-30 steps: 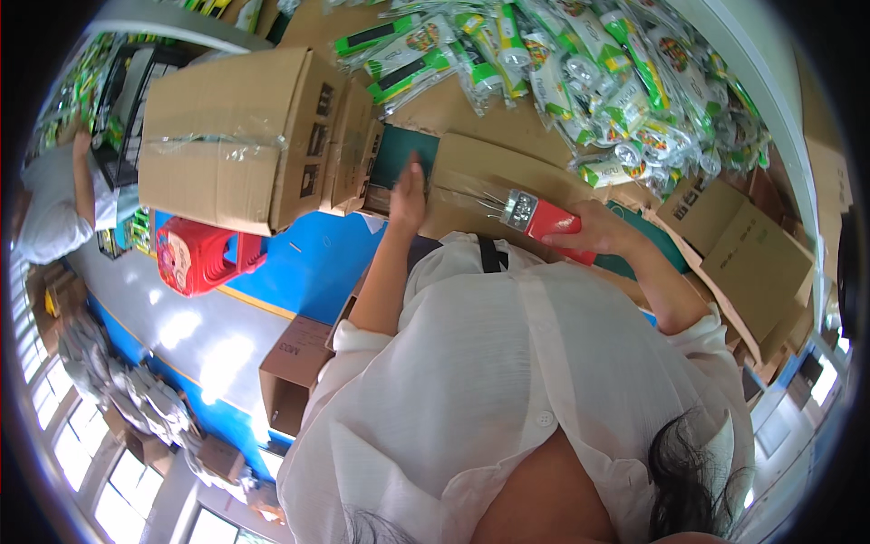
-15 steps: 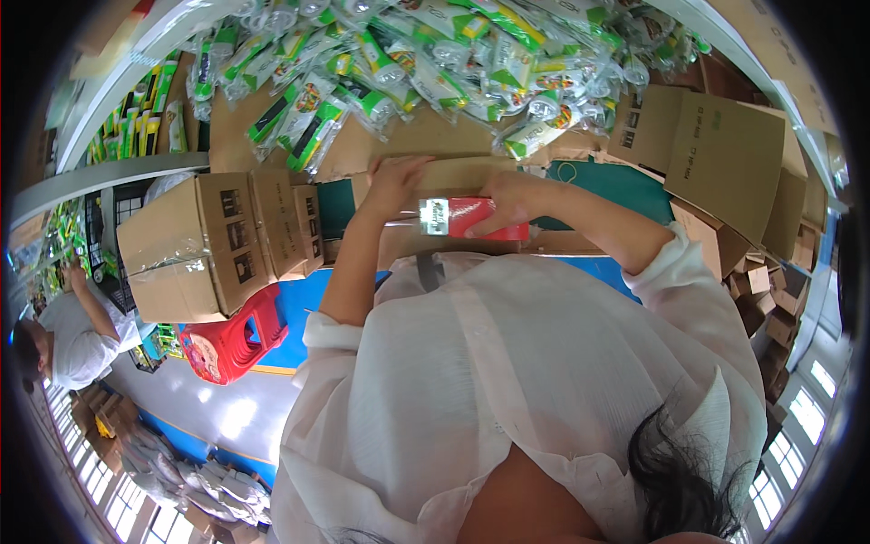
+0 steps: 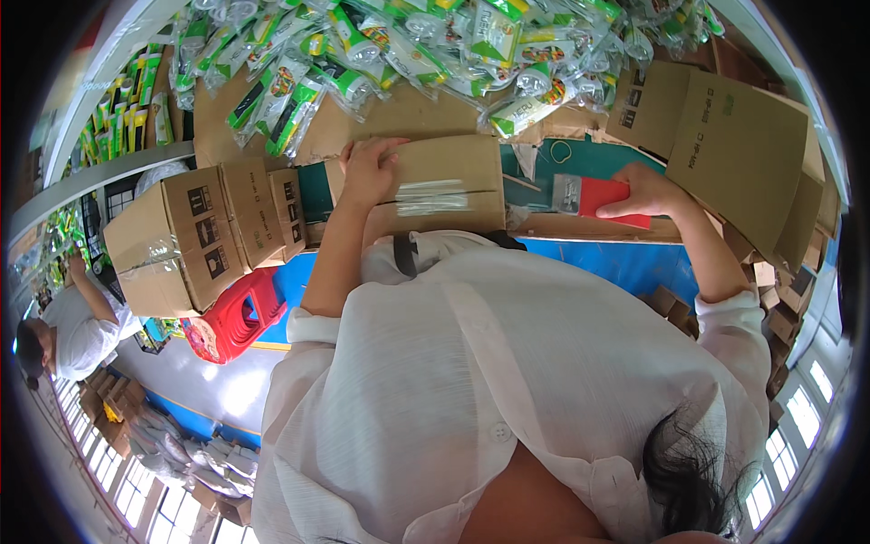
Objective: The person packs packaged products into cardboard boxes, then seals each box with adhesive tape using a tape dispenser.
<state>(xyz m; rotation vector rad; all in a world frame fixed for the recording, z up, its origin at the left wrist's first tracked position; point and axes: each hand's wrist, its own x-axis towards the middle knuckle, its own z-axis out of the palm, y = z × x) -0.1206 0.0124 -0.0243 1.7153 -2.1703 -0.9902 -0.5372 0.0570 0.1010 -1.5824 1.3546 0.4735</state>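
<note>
A closed cardboard box (image 3: pixel 453 165) lies in front of me on the table, with shiny clear tape strips (image 3: pixel 430 198) across its middle. My left hand (image 3: pixel 367 172) rests on the box's left end, fingers stretched over the top and thumb apart. Off the box's right end, my right hand (image 3: pixel 648 192) grips a red tape dispenser (image 3: pixel 603 193), its grey-white head pointing left towards the box. The palm side of the right hand is hidden.
Plastic-wrapped green and white packs (image 3: pixel 408 54) are heaped at the back. An open carton (image 3: pixel 734 154) stands right, and taped cartons (image 3: pixel 172 240) stand left above red stacked stools (image 3: pixel 237 317). Far left, another person (image 3: pixel 86 326) reaches towards shelves. A rubber band (image 3: pixel 561 150) lies on the green surface.
My right hand has moved right with the tape dispenser, from over the box to beyond its right end. My left hand has shifted slightly left and up, still on the box.
</note>
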